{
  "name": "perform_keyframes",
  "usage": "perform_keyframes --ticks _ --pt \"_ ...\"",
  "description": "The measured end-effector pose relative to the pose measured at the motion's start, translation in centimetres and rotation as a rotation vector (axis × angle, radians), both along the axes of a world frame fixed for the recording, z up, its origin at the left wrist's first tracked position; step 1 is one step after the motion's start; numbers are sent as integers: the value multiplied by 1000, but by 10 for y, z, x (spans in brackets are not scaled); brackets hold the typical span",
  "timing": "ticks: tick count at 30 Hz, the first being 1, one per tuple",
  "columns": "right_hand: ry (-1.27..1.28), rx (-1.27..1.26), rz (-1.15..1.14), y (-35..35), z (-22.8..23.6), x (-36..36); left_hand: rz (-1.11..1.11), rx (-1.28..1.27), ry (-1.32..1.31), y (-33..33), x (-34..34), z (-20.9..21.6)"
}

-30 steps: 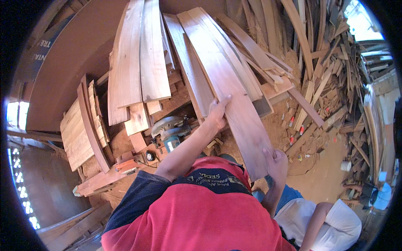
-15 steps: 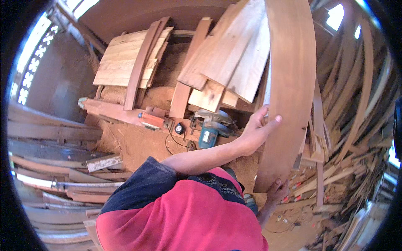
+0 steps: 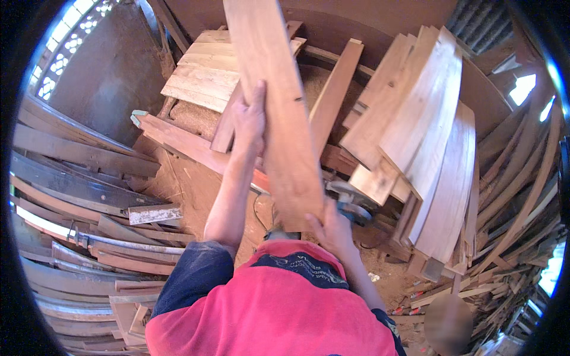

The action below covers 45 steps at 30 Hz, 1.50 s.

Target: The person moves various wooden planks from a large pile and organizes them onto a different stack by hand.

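Note:
A long, wide wooden board (image 3: 279,118) rises in front of me, its near end close to my chest. My left hand (image 3: 250,121) grips its left edge about midway along, thumb on the upper face. Down by the near right corner, my right hand (image 3: 333,228) is closed on the board, with fingers partly hidden. Behind the board's near end, a circular saw (image 3: 350,199) is partly covered. An orange tool (image 3: 260,180) shows only a sliver beside the board's left edge.
Pale planks (image 3: 205,71) lie side by side on supports at the far left. A fanned stack of boards (image 3: 409,113) stands to the right. Stacked timber (image 3: 89,196) fills the left side; curved offcuts (image 3: 516,196) lean at the far right. A beam (image 3: 184,139) crosses the sawdust-covered floor.
The board has swung from my right to the middle in front of me, both hands still gripping it. My view has shifted, and the stack of boards on the right is now uncovered.

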State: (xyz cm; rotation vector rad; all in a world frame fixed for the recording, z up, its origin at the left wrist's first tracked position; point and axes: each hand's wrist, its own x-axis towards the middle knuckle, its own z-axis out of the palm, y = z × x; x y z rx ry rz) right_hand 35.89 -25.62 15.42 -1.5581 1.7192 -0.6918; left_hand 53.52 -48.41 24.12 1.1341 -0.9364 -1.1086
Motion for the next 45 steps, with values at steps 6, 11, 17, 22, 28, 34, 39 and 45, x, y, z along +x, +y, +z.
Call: perform_keyframes --ticks 6,11,17,22,28,34,39,45 --pt "-105 -18 374 -73 -80 73 100 320 -466 -79 169 -88" --pt "-75 347 179 -82 -118 71 -25 452 -344 -114 294 -199" --pt "-43 380 -51 -73 -159 53 -247 500 -330 -129 348 -274" --pt "123 298 -108 -58 -176 44 -324 542 -254 -144 343 -304" --pt "75 466 -230 -46 -175 44 -449 505 -366 -213 329 -318" --pt "41 565 -369 -21 -185 44 -526 394 -416 -315 343 -359" --pt "34 500 -541 24 -198 46 -502 497 -769 -382 324 -366" --pt "11 581 -695 95 -205 57 -633 479 -609 -428 298 -367"
